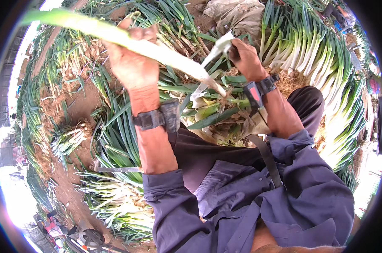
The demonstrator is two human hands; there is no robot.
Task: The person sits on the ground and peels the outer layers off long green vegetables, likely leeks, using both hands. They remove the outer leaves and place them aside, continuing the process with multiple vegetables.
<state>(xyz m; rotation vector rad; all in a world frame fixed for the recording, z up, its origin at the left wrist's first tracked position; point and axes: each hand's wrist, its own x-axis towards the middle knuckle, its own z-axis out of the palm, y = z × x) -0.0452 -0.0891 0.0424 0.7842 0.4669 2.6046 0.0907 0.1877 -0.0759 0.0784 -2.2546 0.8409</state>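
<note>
My left hand (132,60) is closed around a long green onion (178,61), its green top towards the upper left and its root end towards the lower right. To the right, my right hand (246,58) pinches a pale strip of peeled outer leaf (221,46), which hangs down beside the stalk. Both wrists wear dark straps with a small device. Below the hands, loose green leaves and peelings (213,114) lie heaped in front of my legs.
Cleaned green onions (308,53) with white stalks form a curved row at the right. Unpeeled bunches (67,57) lie on soil at the left. A crumpled cloth sack (235,14) is at the top. More onions (124,202) lie beside my left leg. Other people appear at the upper right edge.
</note>
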